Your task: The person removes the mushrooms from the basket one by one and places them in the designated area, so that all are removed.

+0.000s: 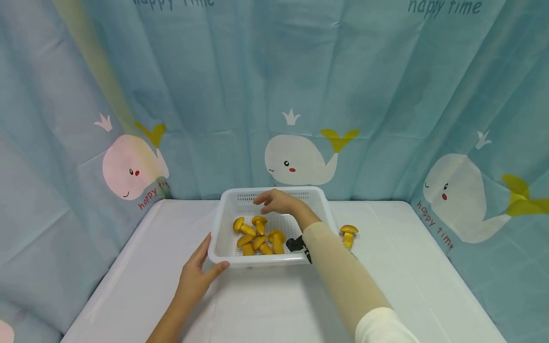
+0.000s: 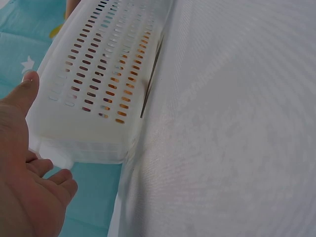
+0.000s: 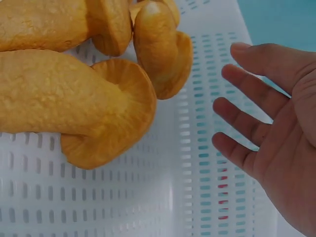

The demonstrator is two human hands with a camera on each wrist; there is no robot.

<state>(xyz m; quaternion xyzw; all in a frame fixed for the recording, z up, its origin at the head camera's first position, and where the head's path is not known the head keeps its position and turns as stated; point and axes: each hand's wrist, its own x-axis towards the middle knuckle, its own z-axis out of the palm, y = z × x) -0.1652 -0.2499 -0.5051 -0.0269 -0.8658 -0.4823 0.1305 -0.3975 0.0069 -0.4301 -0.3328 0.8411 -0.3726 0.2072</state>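
yellow mushrooms (image 1: 276, 242): five are held in the basket (image 1: 257, 261)
sixth mushroom (image 1: 349, 229): laid on the bench (image 1: 266, 309), basket's right
left hand (image 1: 196, 276): spread wide against the basket's near-left corner
right hand (image 1: 280, 202): held loosely spread over the basket

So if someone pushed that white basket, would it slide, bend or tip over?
The white basket would probably slide rather than tip, being wide and low. Its slotted, thin-looking build suggests it's light and may flex slightly. The yellow mushrooms lying loose inside might shift or roll.
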